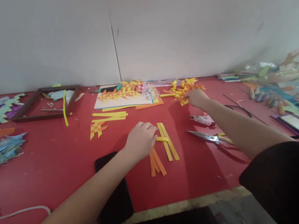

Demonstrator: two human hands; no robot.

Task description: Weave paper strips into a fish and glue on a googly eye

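Note:
My left hand (142,138) is over the middle of the table, its fingers bent and closed around paper strips. From the fingertips a short yellow strip (162,139) sticks out across two long yellow strips (168,142) lying side by side. Orange strips (156,163) fan out below the same hand. Farther back, my right hand (197,99) reaches into a heap of yellow and orange paper scraps (182,92). Its fingers are curled, and what they hold, if anything, is hidden. A small woven yellow-orange piece (97,129) lies left of my left hand.
Scissors (205,136) and a pink glue gun (204,120) lie under my right forearm. A black phone (115,197) is beneath my left forearm. Woven paper strips (119,93) rest on sheets at the back. A brown frame (40,117) stands left; craft materials (281,91) crowd the right.

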